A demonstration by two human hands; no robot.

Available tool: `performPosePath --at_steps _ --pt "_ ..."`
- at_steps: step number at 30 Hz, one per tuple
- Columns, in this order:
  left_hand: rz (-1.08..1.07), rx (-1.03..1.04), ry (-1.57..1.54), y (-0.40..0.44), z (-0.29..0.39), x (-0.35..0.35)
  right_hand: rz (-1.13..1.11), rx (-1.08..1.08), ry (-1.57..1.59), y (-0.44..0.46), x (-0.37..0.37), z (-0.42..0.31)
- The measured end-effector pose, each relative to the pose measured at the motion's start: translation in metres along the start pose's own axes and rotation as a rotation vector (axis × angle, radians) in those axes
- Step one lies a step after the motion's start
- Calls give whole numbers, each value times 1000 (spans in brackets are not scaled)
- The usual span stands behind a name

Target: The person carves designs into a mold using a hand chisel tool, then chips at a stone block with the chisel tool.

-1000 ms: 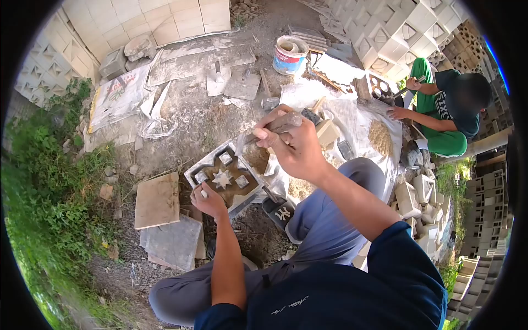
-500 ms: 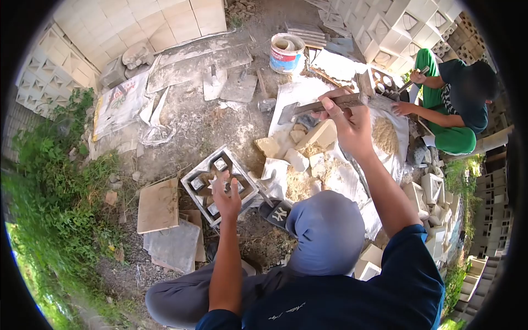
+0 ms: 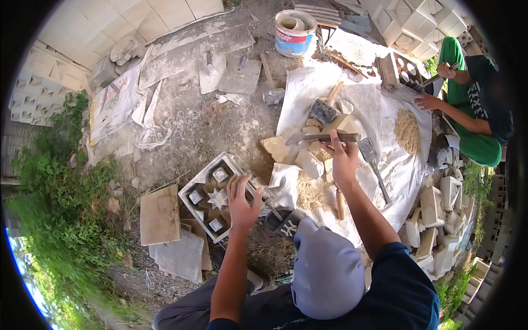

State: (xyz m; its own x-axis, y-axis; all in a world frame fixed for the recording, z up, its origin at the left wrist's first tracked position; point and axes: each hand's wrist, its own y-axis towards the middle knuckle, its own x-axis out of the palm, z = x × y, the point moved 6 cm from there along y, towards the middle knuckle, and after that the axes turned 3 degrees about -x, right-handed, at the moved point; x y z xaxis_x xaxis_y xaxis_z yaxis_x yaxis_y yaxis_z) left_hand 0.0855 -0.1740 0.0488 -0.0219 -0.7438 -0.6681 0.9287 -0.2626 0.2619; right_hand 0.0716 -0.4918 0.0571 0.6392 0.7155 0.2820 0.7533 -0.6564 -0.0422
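My right hand [image 3: 342,157] is closed on a trowel [image 3: 324,137] with a dark handle, its blade pointing left above pale stone chunks [image 3: 309,163]. My left hand [image 3: 242,201] hovers over or rests on the right side of a metal mold [image 3: 190,202], fingers spread; contact is unclear. Inside the square mold are a star-shaped piece [image 3: 218,198] and several small square blocks. Below the trowel, a wooden-handled tool [image 3: 340,204] lies on sandy material. A black-headed mallet [image 3: 323,111] lies beyond the stones, and a long dark metal tool [image 3: 374,169] rests to the right.
A paint bucket [image 3: 295,33] stands at the top. Flat boards [image 3: 160,216] lie left of the mold. At right a co-worker in green trousers [image 3: 479,144] holds a tool, near a sand pile [image 3: 407,132] and broken blocks [image 3: 432,206]. Two trowels lie farther back.
The right hand with the trowel has moved from the mold out to the right, over the stones. My left hand has opened and shifted to the mold's right side.
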Motion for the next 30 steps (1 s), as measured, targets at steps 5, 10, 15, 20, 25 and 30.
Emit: performPosePath --at_steps 5,10,15,20,25,30 --pt "-87 63 46 24 -8 19 63 56 -57 -3 0 20" --pt "-200 203 -42 18 8 52 51 97 -86 -12 -8 37" --pt "-208 148 -97 -2 18 59 16 153 -60 -37 -26 45" --pt "-275 134 -35 -31 26 41 3 167 -78 -62 -38 42" --pt "-402 102 143 -41 25 17 -97 82 -118 -81 -31 14" --pt "-521 128 307 -40 32 -5 -149 -80 -309 -82 -43 -39"
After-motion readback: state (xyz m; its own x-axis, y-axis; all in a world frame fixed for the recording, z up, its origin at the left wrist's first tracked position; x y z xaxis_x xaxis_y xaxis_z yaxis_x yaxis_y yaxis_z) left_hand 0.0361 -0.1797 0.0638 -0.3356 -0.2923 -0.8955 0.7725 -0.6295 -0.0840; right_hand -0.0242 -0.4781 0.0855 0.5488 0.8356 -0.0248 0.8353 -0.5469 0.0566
